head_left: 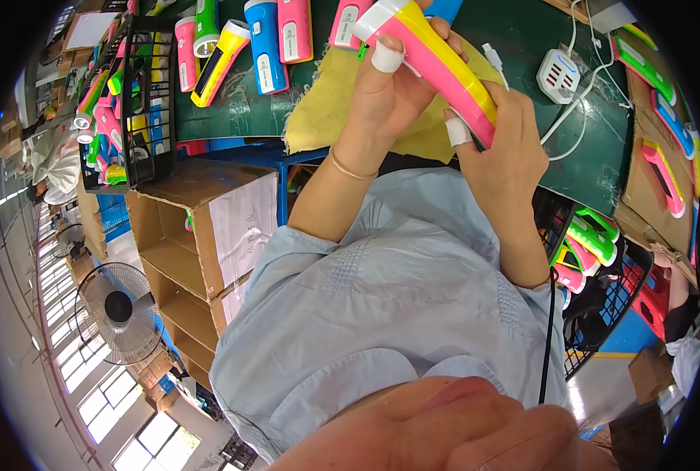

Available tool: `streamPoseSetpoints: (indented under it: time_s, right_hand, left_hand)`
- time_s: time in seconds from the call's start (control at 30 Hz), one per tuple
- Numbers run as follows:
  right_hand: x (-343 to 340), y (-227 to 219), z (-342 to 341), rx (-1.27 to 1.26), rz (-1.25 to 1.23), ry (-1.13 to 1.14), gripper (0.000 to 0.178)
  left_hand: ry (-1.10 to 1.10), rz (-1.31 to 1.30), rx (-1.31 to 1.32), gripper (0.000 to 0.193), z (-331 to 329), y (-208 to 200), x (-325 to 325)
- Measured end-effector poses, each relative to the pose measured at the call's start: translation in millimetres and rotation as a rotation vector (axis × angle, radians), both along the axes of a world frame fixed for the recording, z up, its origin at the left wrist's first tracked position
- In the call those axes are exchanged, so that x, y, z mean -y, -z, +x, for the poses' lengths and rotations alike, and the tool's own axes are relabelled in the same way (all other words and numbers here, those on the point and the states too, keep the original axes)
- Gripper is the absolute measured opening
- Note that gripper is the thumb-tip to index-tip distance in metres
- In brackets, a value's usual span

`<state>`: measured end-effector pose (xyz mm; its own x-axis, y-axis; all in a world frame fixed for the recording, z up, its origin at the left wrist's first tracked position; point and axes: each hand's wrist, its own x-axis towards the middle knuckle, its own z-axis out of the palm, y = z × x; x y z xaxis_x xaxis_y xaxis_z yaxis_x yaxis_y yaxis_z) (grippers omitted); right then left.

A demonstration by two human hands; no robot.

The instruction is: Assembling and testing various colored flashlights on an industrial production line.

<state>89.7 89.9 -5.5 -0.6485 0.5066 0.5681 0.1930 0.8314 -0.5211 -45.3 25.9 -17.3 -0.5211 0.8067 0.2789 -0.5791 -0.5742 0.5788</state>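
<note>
A pink and yellow flashlight [444, 67] with a white head is held up at a slant between both hands. My left hand [393, 94] wraps its head end, the thumb, in white tape, lying along the pink side. My right hand [503, 145] grips the tail end, its taped thumb against the pink body. Beneath the hands a yellow cloth [326, 102] lies on the green table [232, 118]. A loose white cable plug [493, 59] is close to the right fingers.
Left of the cloth lie a blue flashlight [266, 51], a yellow flashlight [221, 63] and several more. A white multi-port USB charger [559, 77] with cables sits right. Black baskets [149, 102] of flashlights stand at both sides. A cardboard shelf [169, 243] is at lower left.
</note>
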Motion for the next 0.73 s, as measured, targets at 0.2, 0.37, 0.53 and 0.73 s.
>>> streamPoseSetpoints:
  time_s: [0.2, 0.37, 0.53, 0.73]
  right_hand:
    - [-23.6, 0.8, 3.2, 0.024, 0.003, 0.003, 0.036]
    - [-206.0, 18.7, 82.9, 0.212, 0.024, 1.064, 0.065]
    - [-311.7, 38.0, 132.3, 0.352, 0.049, 1.199, 0.067]
    - [-136.6, -20.8, 41.1, -0.196, -0.135, 0.636, 0.031]
  left_hand:
    - [-0.075, -0.095, -0.608, 0.065, -30.0, 28.6, 0.5]
    - [-0.888, -0.819, -1.449, 0.062, -16.9, 7.4, -4.5]
    - [-1.022, -1.209, -2.05, 0.049, 1.3, 16.0, -31.2]
    - [-0.907, -1.302, -1.839, 0.078, 7.7, 36.8, -45.3]
